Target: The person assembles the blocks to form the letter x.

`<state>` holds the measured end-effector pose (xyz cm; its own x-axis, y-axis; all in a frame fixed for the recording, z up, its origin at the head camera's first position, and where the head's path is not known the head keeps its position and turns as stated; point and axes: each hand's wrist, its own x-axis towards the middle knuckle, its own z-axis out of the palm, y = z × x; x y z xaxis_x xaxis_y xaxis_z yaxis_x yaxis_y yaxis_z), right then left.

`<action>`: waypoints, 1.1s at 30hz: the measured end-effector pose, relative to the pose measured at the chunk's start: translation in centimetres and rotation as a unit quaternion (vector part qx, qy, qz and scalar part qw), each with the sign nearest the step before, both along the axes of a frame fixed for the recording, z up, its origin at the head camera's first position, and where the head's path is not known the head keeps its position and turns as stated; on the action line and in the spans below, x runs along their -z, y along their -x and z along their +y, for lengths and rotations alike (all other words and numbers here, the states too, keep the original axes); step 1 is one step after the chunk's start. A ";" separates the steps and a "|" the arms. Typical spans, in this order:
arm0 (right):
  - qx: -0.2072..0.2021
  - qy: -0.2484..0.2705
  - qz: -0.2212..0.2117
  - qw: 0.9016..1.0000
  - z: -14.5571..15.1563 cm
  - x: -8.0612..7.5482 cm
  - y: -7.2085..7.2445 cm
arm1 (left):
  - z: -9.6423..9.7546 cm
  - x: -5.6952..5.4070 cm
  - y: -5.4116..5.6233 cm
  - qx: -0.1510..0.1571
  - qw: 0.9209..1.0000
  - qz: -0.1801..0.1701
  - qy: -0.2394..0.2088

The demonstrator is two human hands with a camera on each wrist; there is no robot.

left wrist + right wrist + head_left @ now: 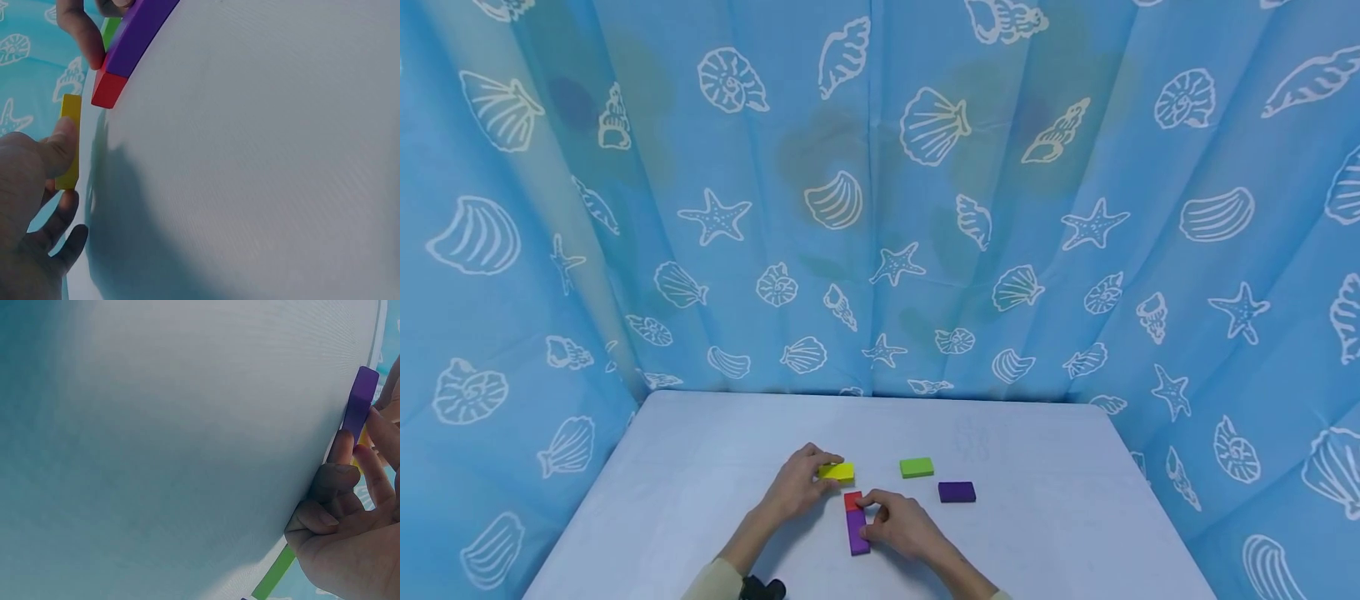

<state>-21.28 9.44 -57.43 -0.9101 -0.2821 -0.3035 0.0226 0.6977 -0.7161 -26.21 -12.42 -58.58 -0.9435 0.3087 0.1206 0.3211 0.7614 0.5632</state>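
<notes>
In the head view my left hand pinches a yellow block between thumb and fingers; the left wrist view shows the thumb across its face. Just in front of it, a small red block and a longer purple block lie end to end in a line. My right hand is at their right side, fingers bent. Its index fingertip is at the red block, near the joint, and its thumb is on the purple block. Part of that thumb contact is hidden in the left wrist view.
On the white table, a green block lies right of the yellow one, with a dark purple block farther right. A blue curtain with shell prints hangs behind the table and along both sides.
</notes>
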 end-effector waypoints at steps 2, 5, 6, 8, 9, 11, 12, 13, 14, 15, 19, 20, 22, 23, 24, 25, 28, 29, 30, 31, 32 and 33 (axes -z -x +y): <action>-0.001 0.000 0.000 1.000 0.0 0.0 0.0 | -0.2 -0.1 -0.1 -0.002 1.000 -0.004 0.003; -0.001 0.001 0.001 1.000 0.0 0.0 0.0 | -0.6 -0.1 -0.2 -0.004 1.000 -0.009 0.013; -0.001 0.001 0.001 1.000 0.0 0.1 0.0 | -0.8 -0.1 -0.2 -0.004 1.000 -0.010 0.018; -0.002 0.001 0.002 1.000 0.0 0.1 0.0 | -1.2 -0.2 -0.3 -0.004 1.000 -0.011 0.025; -0.002 0.002 0.003 1.000 0.0 0.1 0.0 | -1.3 -0.2 -0.3 -0.002 1.000 -0.010 0.026; -0.002 0.002 0.003 1.000 0.1 0.2 0.1 | -1.6 -0.2 -0.4 0.002 0.999 -0.013 0.029; -0.002 0.001 0.003 1.000 0.1 0.2 0.1 | -1.7 -0.2 -0.5 0.003 0.999 -0.015 0.032; -0.003 0.001 0.003 1.000 0.1 0.2 0.1 | -1.8 -0.3 -0.5 0.005 0.999 -0.018 0.035; -0.003 0.001 0.003 1.000 0.1 0.2 0.1 | -1.9 -0.3 -0.5 0.007 0.999 -0.021 0.036; -0.003 0.002 0.002 1.000 0.1 0.2 0.1 | -2.0 -0.3 -0.5 0.010 0.999 -0.024 0.038; -0.005 0.003 0.001 1.000 0.0 0.1 0.1 | -2.3 -0.4 -0.6 0.029 0.998 -0.029 0.039; -0.005 0.003 0.001 1.000 0.0 0.1 0.0 | -2.4 -0.4 -0.6 0.034 0.998 -0.032 0.037; -0.004 0.003 0.001 1.000 0.0 0.0 0.0 | -2.5 -0.4 -0.6 0.042 0.998 -0.037 0.033; -0.004 0.003 0.001 1.000 0.0 0.0 0.0 | -2.6 -0.4 -0.6 0.043 0.998 -0.042 0.033; -0.004 0.003 0.001 1.000 -0.1 -0.1 -0.1 | -2.6 -0.5 -0.6 0.046 0.997 -0.045 0.032; -0.004 0.004 0.002 1.000 -0.1 -0.1 -0.1 | -2.7 -0.5 -0.6 0.050 0.997 -0.047 0.031; -0.003 0.004 0.003 1.000 -0.1 -0.1 -0.1 | -2.8 -0.5 -0.6 0.057 0.996 -0.054 0.031; -0.003 0.005 0.003 1.000 -0.1 -0.1 -0.2 | -2.8 -0.4 -0.6 0.059 0.996 -0.055 0.030; -0.003 0.004 0.004 1.000 -0.1 -0.1 -0.1 | -2.8 -0.4 -0.6 0.063 0.996 -0.055 0.026; -0.003 0.004 0.004 1.000 -0.1 -0.1 -0.1 | -2.8 -0.4 -0.6 0.068 0.996 -0.055 0.023; -0.003 0.004 0.004 1.000 -0.1 -0.1 -0.1 | -2.8 -0.4 -0.7 0.068 0.996 -0.058 0.020; -0.003 0.004 0.003 1.000 0.0 -0.1 -0.1 | -2.8 -0.4 -0.7 0.071 0.996 -0.060 0.017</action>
